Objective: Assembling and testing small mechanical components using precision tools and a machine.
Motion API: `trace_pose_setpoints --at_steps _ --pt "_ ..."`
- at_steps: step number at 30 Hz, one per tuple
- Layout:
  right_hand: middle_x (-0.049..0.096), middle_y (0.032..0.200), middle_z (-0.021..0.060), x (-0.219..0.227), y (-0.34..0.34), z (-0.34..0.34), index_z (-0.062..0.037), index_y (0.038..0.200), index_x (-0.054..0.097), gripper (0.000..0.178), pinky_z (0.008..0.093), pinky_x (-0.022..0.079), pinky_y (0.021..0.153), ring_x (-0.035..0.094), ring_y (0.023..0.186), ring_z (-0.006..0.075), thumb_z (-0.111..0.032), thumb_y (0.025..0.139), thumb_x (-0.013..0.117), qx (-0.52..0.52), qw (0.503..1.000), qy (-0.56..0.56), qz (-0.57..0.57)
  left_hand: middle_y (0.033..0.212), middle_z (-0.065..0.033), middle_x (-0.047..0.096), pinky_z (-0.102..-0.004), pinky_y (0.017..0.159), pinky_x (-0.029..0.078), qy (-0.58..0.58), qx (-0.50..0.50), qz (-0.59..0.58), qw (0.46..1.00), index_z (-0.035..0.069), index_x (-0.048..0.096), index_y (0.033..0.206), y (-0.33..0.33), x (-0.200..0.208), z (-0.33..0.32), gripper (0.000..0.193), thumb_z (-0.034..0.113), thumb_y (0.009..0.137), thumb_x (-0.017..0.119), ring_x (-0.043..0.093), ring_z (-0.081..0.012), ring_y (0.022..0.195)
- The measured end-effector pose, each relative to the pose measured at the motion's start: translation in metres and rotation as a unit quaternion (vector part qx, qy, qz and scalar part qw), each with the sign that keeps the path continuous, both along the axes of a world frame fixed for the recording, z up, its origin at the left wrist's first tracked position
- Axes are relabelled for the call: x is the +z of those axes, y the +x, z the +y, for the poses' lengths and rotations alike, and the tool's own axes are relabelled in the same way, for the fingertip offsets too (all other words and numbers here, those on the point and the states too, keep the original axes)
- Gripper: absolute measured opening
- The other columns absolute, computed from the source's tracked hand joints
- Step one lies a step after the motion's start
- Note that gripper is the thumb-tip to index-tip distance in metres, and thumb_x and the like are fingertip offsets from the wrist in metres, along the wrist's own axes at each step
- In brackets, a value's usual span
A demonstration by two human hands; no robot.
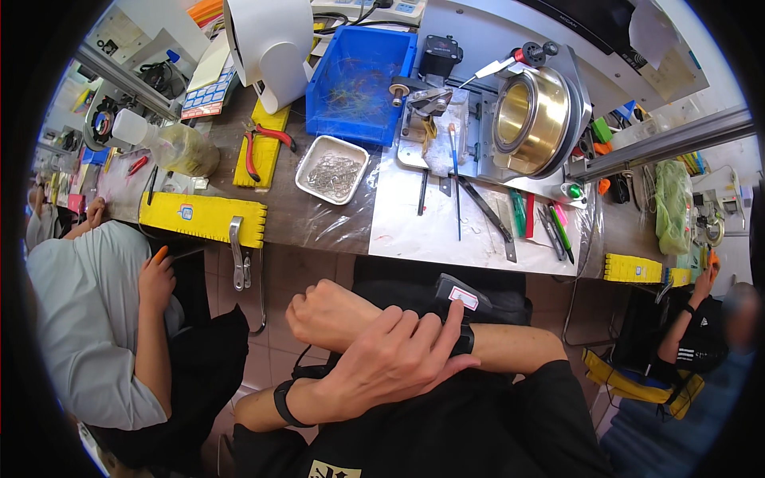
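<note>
My left hand (pixel 390 362) crosses over my right forearm. Its index finger is stretched out and touches a dark grey device with a red-edged white label (pixel 463 298) at my right wrist; the thumb is spread and the other fingers bend over the forearm. A black strap (pixel 464 341) circles that wrist beside the device. My right hand (pixel 323 313) points left with its fingers curled into a loose fist, and nothing shows in it. Around my left wrist sits a black band (pixel 284 402). Both arms are held in front of my body, short of the bench.
On the bench lie a blue bin (pixel 355 131), a white dish of metal pins (pixel 331 169), red-handled pliers (pixel 259 151), a brass-ringed machine (pixel 532 119), and a white sheet (pixel 478 239) bearing pens and a brush. People sit left (pixel 96 303) and right (pixel 697 334).
</note>
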State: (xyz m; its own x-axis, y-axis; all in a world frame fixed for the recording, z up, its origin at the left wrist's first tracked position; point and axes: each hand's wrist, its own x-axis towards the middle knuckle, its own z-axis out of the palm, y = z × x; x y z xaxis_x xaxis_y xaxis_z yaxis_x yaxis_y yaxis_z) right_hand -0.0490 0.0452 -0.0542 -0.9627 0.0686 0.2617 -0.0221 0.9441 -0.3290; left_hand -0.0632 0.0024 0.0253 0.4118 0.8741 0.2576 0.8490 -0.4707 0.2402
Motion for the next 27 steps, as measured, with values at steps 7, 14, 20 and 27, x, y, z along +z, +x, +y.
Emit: trace_pose_setpoints --at_steps 7,14,20,27 --pt "0.066 0.067 0.0075 0.002 0.003 0.004 -0.0071 0.062 0.066 0.013 0.0318 0.048 0.054 0.068 0.062 0.0206 -0.015 0.072 0.067 -0.013 1.0 -0.005 -0.007 0.065 0.003 0.043 -0.0243 0.056 0.035 0.115 -0.051 -0.016 0.992 -0.001 0.07 0.113 0.0 0.005 -0.009 0.041 0.036 0.094 0.065 0.045 -0.0092 0.058" --pt "0.064 0.08 0.0076 0.024 0.021 0.027 -0.0032 0.087 0.062 0.025 0.0352 0.052 0.06 0.068 0.074 0.024 -0.017 0.071 0.075 -0.024 0.992 -0.11 -0.063 0.064 0.0035 0.037 -0.0249 0.053 0.032 0.071 -0.071 -0.01 0.995 0.006 0.072 0.118 0.024 0.0 -0.01 0.04 0.035 0.09 0.072 0.043 -0.0078 0.056" --pt "0.062 0.079 0.0081 0.044 0.071 0.042 -0.0044 0.093 0.062 0.024 0.0384 0.051 0.059 0.067 0.072 0.0259 -0.014 0.074 0.072 -0.115 0.988 -0.102 -0.03 0.064 0.0043 0.035 -0.0245 0.054 0.032 0.076 -0.133 -0.113 0.982 0.008 0.07 0.122 0.052 0.008 -0.001 0.042 0.034 0.089 0.072 0.042 -0.0083 0.057" --pt "0.072 0.085 0.0096 0.084 0.167 0.07 -0.0053 0.106 0.073 0.02 0.0318 0.052 0.061 0.067 0.068 0.0214 -0.007 0.088 0.068 -0.178 0.89 -0.417 0.049 0.061 -0.0001 0.058 -0.0297 0.047 0.033 0.164 0.105 -0.261 0.946 0.003 0.074 0.089 -0.015 0.012 0.026 0.01 0.005 0.079 0.072 0.045 -0.0158 0.047"
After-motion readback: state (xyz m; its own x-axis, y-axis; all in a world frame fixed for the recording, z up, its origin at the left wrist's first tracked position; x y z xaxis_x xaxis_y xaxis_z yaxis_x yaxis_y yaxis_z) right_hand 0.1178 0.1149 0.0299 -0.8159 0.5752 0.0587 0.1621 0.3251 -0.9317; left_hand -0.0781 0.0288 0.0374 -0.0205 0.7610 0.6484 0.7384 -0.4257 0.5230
